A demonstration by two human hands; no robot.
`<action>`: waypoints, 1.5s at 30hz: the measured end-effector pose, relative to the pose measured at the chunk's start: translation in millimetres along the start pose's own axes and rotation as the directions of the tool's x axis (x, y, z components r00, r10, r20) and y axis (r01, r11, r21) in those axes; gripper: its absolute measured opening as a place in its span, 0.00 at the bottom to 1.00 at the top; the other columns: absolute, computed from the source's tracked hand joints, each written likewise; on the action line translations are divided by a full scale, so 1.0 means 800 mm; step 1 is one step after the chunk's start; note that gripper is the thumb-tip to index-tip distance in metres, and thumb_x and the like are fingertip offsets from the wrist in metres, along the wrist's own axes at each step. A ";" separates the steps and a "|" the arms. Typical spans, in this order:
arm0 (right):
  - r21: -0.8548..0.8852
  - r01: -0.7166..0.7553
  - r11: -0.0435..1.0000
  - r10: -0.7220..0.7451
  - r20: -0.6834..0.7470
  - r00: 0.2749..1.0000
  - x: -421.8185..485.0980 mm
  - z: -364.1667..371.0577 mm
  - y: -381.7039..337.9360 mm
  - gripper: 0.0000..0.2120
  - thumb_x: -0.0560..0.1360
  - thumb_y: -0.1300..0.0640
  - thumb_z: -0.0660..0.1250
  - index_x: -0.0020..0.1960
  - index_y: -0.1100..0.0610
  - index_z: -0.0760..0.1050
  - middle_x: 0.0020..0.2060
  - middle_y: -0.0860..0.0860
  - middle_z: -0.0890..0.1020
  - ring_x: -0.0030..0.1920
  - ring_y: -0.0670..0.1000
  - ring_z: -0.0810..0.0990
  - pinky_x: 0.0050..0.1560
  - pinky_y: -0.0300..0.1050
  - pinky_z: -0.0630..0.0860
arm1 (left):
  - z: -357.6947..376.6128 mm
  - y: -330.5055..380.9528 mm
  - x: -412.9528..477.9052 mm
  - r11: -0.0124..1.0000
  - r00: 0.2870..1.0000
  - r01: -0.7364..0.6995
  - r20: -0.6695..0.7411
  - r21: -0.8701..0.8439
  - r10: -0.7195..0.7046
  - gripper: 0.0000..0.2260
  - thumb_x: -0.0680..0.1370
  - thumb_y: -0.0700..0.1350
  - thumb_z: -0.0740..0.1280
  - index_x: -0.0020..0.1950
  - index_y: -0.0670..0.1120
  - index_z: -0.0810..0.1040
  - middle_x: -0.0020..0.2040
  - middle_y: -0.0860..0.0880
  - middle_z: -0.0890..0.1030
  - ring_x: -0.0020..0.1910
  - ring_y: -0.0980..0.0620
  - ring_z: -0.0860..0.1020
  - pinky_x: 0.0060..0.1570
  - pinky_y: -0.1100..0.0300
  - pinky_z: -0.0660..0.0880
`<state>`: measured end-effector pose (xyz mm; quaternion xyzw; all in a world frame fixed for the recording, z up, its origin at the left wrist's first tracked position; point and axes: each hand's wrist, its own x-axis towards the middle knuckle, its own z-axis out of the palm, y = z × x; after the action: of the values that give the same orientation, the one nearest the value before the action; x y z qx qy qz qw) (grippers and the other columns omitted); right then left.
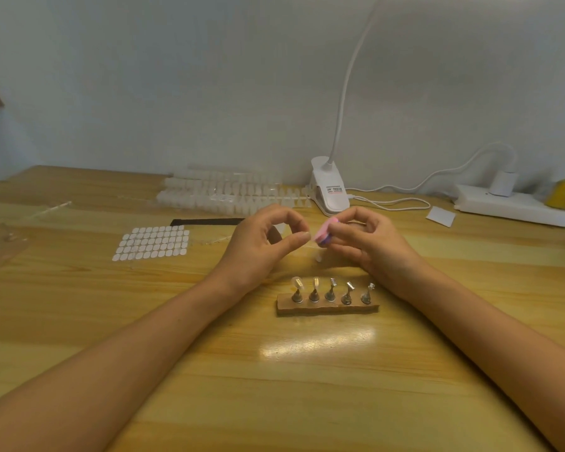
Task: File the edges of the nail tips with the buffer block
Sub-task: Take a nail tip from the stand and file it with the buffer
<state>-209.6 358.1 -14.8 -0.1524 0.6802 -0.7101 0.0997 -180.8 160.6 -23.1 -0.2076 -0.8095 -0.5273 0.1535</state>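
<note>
My right hand (361, 239) grips a small pink and purple buffer block (324, 235) above the wooden table. My left hand (265, 243) is just left of it, thumb and forefinger pinched together; whatever they hold is clear and too small to make out. The block's end meets my left fingertips. A clear nail tip (318, 257) lies on the table below the block. In front of my hands stands a brown holder (327, 308) with several metal stands, the leftmost carrying a clear nail tip (297, 283).
Strips of clear nail tips (229, 192) lie at the back. A sheet of white adhesive tabs (152, 243) and a black nail file (206, 221) sit to the left. A white clip lamp (330, 190), its cable and a power strip (516, 207) are at the back right.
</note>
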 end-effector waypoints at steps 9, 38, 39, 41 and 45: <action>-0.112 -0.008 0.994 0.027 0.166 0.986 -0.002 -0.001 -0.004 0.14 0.69 0.58 0.74 0.50 0.61 0.73 0.46 0.60 0.85 0.48 0.58 0.85 0.54 0.54 0.83 | 0.000 0.000 -0.001 1.000 1.000 0.015 -0.011 -0.019 -0.015 0.02 0.77 0.44 0.69 0.46 0.50 0.79 0.44 0.57 0.78 0.36 0.65 0.72 0.36 0.71 0.69; -0.031 0.027 0.999 -0.025 0.064 0.998 -0.001 0.003 0.000 0.12 0.69 0.54 0.73 0.46 0.59 0.73 0.37 0.56 0.84 0.35 0.50 0.81 0.37 0.38 0.80 | 0.001 -0.003 0.001 0.999 0.998 0.045 0.047 -0.017 -0.044 0.01 0.77 0.44 0.70 0.47 0.48 0.80 0.45 0.54 0.79 0.31 0.62 0.69 0.33 0.69 0.67; -0.058 0.032 0.998 -0.029 0.064 0.998 -0.001 0.005 0.001 0.12 0.69 0.54 0.73 0.46 0.59 0.73 0.37 0.56 0.83 0.35 0.51 0.81 0.37 0.39 0.80 | 0.001 -0.003 0.001 0.999 0.997 0.036 0.063 -0.009 -0.035 0.01 0.77 0.44 0.70 0.47 0.48 0.80 0.45 0.54 0.79 0.31 0.62 0.69 0.33 0.70 0.67; 0.008 0.046 0.999 -0.045 -0.040 0.998 0.001 0.005 0.001 0.12 0.71 0.55 0.72 0.47 0.60 0.72 0.37 0.55 0.84 0.35 0.50 0.79 0.36 0.39 0.79 | 0.002 -0.002 0.001 0.999 0.996 0.033 0.086 -0.009 -0.032 0.01 0.77 0.44 0.70 0.46 0.49 0.80 0.45 0.55 0.79 0.30 0.62 0.69 0.32 0.71 0.66; -0.041 0.022 0.999 -0.020 0.060 0.998 -0.002 0.002 -0.001 0.12 0.70 0.56 0.73 0.48 0.60 0.73 0.40 0.58 0.84 0.38 0.53 0.81 0.40 0.43 0.81 | 0.001 -0.004 0.001 0.995 0.996 0.073 0.062 -0.068 -0.069 0.01 0.77 0.45 0.70 0.46 0.49 0.80 0.43 0.57 0.78 0.31 0.58 0.69 0.32 0.68 0.67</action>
<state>-207.5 357.3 -14.2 -0.1826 0.6899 -0.6919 0.1092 -183.1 160.0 -25.5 -0.1996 -0.8015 -0.5541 0.1032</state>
